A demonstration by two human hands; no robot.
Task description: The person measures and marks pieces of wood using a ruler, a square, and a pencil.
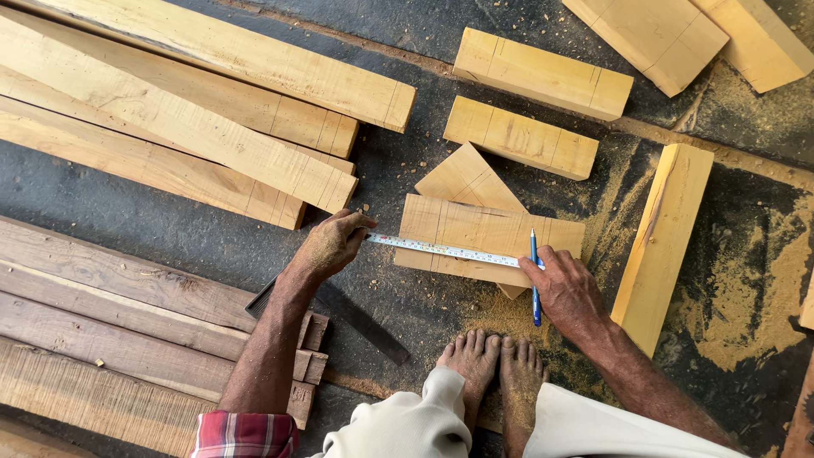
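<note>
Here, hands on tape, block.

carpentry workshop: sawdust, cut timber.

Under the right hand lies a blue pen; between both hands runs a white tape measure over a pale yellow wood block. Behind the left hand, a red-checked sleeve.

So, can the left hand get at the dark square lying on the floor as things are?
Probably yes: the square lies bare on the floor just under the left hand, but that hand now holds the tape.
</note>
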